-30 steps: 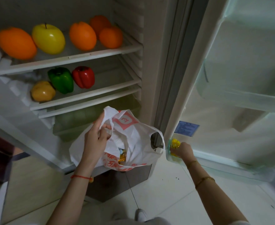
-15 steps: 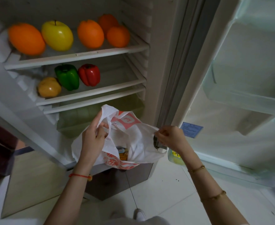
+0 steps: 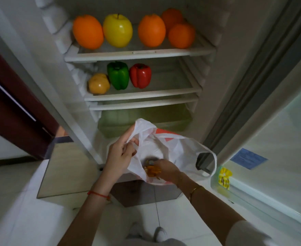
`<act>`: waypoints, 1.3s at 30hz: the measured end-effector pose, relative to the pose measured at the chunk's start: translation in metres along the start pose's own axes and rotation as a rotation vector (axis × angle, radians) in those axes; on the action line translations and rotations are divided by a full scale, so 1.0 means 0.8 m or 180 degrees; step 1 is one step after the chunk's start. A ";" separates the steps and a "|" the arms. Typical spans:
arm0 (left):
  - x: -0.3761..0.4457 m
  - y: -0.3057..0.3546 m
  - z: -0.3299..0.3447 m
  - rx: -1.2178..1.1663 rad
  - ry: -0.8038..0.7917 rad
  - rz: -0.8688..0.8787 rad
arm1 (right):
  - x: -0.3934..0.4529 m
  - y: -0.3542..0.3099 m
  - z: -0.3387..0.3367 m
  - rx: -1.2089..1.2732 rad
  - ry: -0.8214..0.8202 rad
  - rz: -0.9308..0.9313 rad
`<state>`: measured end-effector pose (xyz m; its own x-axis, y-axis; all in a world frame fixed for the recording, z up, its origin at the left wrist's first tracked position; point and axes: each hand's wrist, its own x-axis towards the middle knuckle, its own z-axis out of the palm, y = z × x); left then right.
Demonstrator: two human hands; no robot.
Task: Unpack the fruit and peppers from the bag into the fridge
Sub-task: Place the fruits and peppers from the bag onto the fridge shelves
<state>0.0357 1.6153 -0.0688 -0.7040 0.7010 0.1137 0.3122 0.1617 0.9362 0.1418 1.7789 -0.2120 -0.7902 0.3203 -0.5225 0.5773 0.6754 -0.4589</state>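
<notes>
A white plastic bag [image 3: 171, 148] with red print hangs in front of the open fridge. My left hand [image 3: 121, 155] grips its left rim and holds the mouth open. My right hand [image 3: 165, 170] is inside the bag, fingers closed around an orange-yellow item [image 3: 150, 172] that is partly hidden. On the top shelf [image 3: 139, 54] sit several oranges [image 3: 88, 31] and a yellow apple [image 3: 118, 30]. The second shelf [image 3: 142, 94] holds a yellow fruit [image 3: 99, 83], a green pepper [image 3: 118, 75] and a red pepper [image 3: 140, 75].
The fridge door [image 3: 274, 132] stands open at the right, with a yellow packet [image 3: 225, 176] in its bottom rack. A greenish drawer [image 3: 144, 119] lies under the shelves. A dark red cabinet [image 3: 13, 103] is at the left. My shoes [image 3: 146, 231] are on the tiled floor.
My right hand left the yellow packet in the door rack, touched the bag's right handle, then went into the bag onto the orange-yellow item. The view has swung to face the fridge.
</notes>
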 end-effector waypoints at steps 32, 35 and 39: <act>0.016 -0.007 -0.008 -0.0057 -0.0314 -0.0138 | 0.048 -0.003 0.014 -0.0793 0.0644 -0.0396; 0.019 -0.007 -0.002 -0.0009 -0.0382 -0.0137 | 0.025 -0.016 -0.003 0.0019 0.0772 -0.0116; 0.021 0.006 0.013 -0.0095 -0.0420 -0.0120 | -0.016 -0.021 -0.022 0.0866 0.1218 0.0055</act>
<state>0.0315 1.6350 -0.0658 -0.6242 0.7804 0.0354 0.2667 0.1702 0.9486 0.1389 1.7752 -0.1847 -0.7696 0.5865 -0.2526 0.5836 0.4855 -0.6509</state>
